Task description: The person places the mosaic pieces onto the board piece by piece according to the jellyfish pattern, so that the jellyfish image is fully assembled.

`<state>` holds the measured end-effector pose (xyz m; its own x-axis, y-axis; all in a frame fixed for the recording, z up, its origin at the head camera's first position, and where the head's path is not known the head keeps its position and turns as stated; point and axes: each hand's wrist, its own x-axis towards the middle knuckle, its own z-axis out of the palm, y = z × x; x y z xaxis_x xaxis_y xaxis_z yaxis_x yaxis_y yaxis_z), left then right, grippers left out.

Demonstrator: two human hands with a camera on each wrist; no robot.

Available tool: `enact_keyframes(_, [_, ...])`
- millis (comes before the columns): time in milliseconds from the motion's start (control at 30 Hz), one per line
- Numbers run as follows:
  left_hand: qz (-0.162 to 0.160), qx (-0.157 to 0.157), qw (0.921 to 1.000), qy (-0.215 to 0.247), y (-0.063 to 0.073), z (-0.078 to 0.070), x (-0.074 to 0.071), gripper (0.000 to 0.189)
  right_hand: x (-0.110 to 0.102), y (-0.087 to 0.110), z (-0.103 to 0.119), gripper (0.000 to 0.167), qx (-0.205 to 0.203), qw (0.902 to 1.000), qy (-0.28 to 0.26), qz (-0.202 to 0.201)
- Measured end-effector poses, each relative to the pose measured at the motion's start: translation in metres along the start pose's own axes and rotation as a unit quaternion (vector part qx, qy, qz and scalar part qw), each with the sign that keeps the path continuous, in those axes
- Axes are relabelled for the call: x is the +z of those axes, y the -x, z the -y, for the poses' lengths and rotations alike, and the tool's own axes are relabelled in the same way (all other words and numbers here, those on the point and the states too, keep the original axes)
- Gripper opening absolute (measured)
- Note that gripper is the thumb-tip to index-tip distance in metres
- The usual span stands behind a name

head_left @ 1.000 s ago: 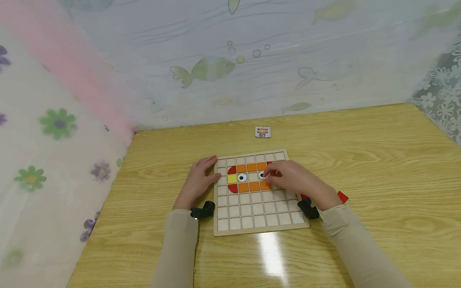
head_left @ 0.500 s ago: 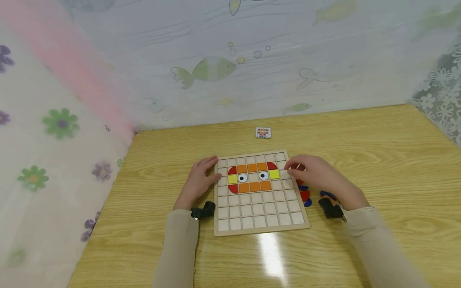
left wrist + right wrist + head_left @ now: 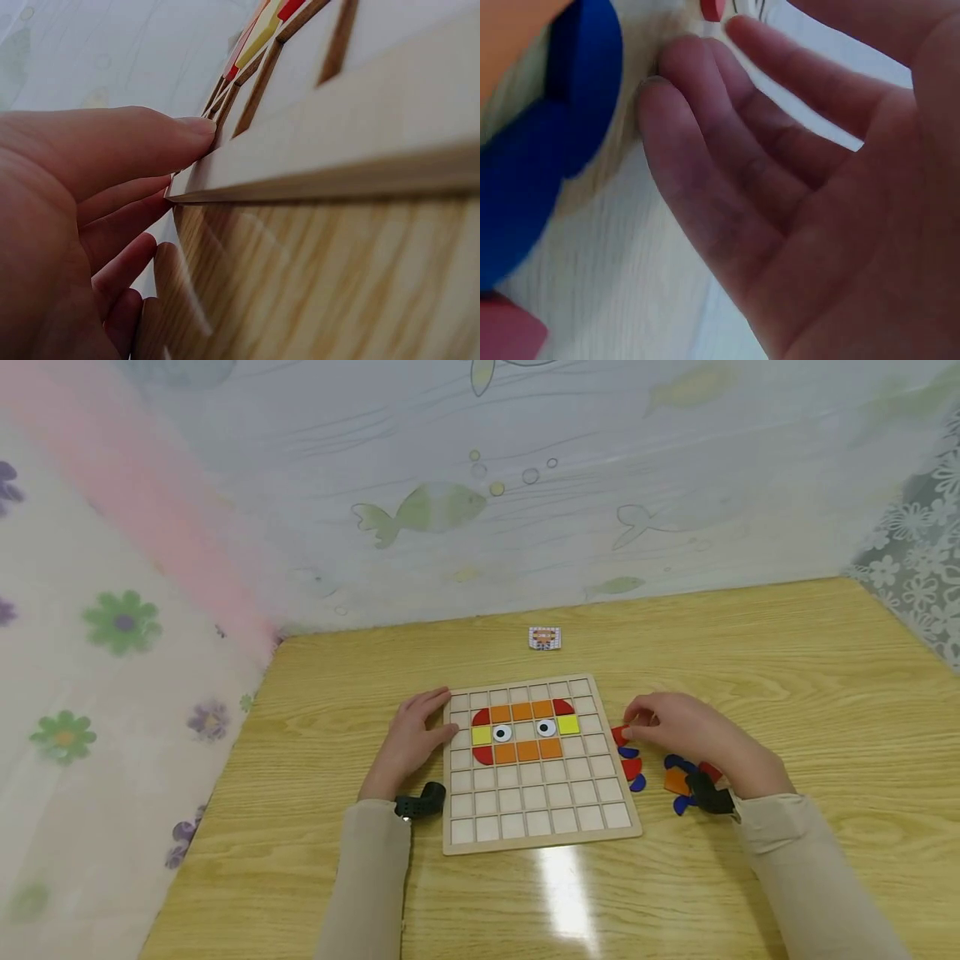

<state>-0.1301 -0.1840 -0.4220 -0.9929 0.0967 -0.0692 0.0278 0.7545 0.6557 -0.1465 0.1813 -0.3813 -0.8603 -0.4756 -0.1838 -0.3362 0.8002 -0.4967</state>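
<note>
A wooden grid board (image 3: 542,842) lies on the table, with red, orange and yellow pieces and two eye discs set in its cells. My left hand (image 3: 411,739) rests at the board's left edge. In the left wrist view its thumb (image 3: 142,142) lies on the rim while other fingertips touch the side. Right of the board, my right hand (image 3: 693,735) reaches to a red piece (image 3: 619,737) lying on the table. Its fingertips meet or nearly meet that piece; contact is hard to tell. In the right wrist view the fingers are loosely bent around nothing, near a red piece (image 3: 713,7).
Close to the board's right edge lie another red piece (image 3: 632,768) and blue pieces (image 3: 637,783). Beneath the right wrist is a loose pile with an orange piece (image 3: 677,781) and several blue and red ones. A small patterned card (image 3: 544,638) lies behind the board.
My right hand has moved right, off the board, to the loose pieces. A yellow square, hidden by that hand earlier, shows beside the right eye disc. My left hand has stayed in place.
</note>
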Motion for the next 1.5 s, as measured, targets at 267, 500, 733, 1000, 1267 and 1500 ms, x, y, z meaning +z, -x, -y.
enact_keyframes(267, [-0.003, -0.002, 1.0000, 0.000, -0.001, 0.000, 0.001, 0.055, 0.009, -0.007, 0.006, 0.025, 0.006, 0.9999, 0.014, -0.008])
enact_keyframes(500, [-0.004, 0.000, 1.0000, 0.000, -0.002, 0.001, 0.001, 0.055, 0.009, -0.007, 0.005, 0.021, 0.000, 0.9998, 0.013, -0.014])
enact_keyframes(733, [-0.004, 0.006, 1.0000, -0.001, -0.002, 0.002, 0.002, 0.054, 0.011, -0.008, 0.005, 0.019, -0.010, 0.9995, 0.016, -0.026])
enact_keyframes(1000, [-0.005, 0.007, 1.0000, 0.001, -0.001, 0.002, 0.002, 0.055, 0.012, -0.010, 0.004, 0.029, -0.008, 0.9997, -0.004, -0.025])
enact_keyframes(1267, [-0.006, 0.003, 1.0000, 0.002, -0.002, 0.003, 0.002, 0.055, 0.011, -0.011, 0.003, 0.022, 0.002, 0.9997, -0.014, -0.018])
enact_keyframes(1500, [-0.006, 0.003, 1.0000, 0.003, -0.002, 0.002, 0.002, 0.054, 0.011, -0.010, 0.004, 0.025, 0.011, 0.9993, -0.032, -0.017])
